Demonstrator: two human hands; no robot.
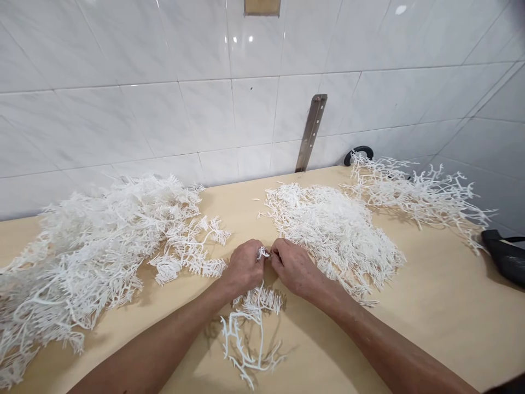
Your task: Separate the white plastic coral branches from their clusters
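My left hand (247, 264) is closed on a white branched plastic piece (256, 323), whose bare and bristly branches hang down over the table toward me. Close beside it, fingertips almost touching, my right hand (294, 265) is pinched near the small white tip that pokes out of my left fist; what sits between its fingers is too small to make out. Left of my hands lies a large heap of white bristly branches (98, 235). A flatter pile of thin white sprigs (336, 230) lies just beyond my right hand.
Bare white branches (418, 189) are heaped at the back right, by a black ring-shaped thing (359, 155). A black object (506, 254) sits at the right edge. A metal strip (311, 133) leans on the tiled wall behind the wooden table (443, 306).
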